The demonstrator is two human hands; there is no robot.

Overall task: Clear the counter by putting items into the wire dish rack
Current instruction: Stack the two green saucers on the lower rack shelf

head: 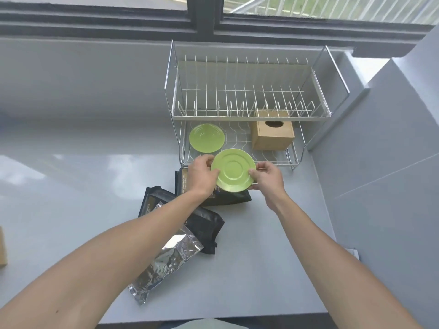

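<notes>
Both my hands hold a green saucer [234, 170] in the air, just in front of the lower shelf of the two-tier wire dish rack [247, 116]. My left hand [203, 173] grips its left rim and my right hand [267, 174] its right rim. A second green saucer [206, 138] lies on the left of the lower shelf, and a wooden box [273, 132] with a round hole on top stands on the right of it. The upper shelf holds nothing.
Two black pouches [204, 224] [228, 198] and a silver foil pouch [166, 262] lie on the grey counter below my left arm. A grey wall [384, 162] rises on the right. A window frame runs behind the rack. A wooden edge [2, 248] shows at far left.
</notes>
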